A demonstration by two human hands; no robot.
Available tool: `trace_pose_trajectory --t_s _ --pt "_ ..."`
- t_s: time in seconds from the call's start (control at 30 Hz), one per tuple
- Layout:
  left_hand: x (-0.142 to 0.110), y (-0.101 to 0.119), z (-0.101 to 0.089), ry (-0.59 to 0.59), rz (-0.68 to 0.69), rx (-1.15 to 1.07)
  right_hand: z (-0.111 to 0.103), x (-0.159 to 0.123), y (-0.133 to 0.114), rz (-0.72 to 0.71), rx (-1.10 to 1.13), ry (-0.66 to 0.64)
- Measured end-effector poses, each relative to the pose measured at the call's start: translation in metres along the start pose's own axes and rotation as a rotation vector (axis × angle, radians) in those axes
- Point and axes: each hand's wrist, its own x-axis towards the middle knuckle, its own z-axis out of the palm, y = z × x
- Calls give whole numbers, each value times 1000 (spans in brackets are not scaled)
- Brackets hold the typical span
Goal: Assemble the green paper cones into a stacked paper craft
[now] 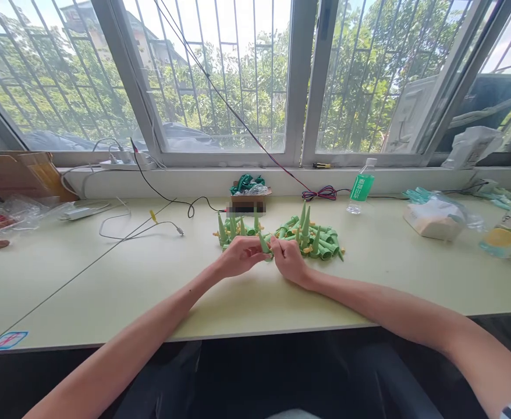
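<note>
My left hand (pixel 240 256) is closed at the fingertips on a green pointed cone (pixel 264 243), which stands tip up just above the table. Right beside it, my right hand (pixel 289 261) is curled shut with its thumb on top, close against the cone's side. Whatever lies inside those right fingers is hidden. Behind my right hand lies a pile of green tubes and cones (pixel 325 244) with small orange-yellow parts among them. A smaller group of upright green cones (pixel 222 228) stands behind my left hand, partly covered by it.
At the back, a small box (pixel 249 201) holds green and silvery wrapped pieces. A bottle with a green label (pixel 362 187) stands by the window wall. Cables (pixel 151 224) cross the left side; a tissue pack (pixel 432 220) and another bottle (pixel 506 233) stand right.
</note>
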Motion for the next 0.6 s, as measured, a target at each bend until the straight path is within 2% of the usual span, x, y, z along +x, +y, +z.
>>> trace_pose_trajectory --t_s 0.17,0.4,0.5,0.6 --pt "-1 0 -4 -111 -188 -230 0 0 -1 -5 10 -16" --pt "-1 -2 -9 -285 -336 -621 -4 -7 -3 -120 14 -80" --pt "0 -2 -9 -291 -365 -661 -4 -8 -4 -124 21 -61" --pt "1 0 -9 -241 -347 -629 -3 -6 -4 -103 39 -26"
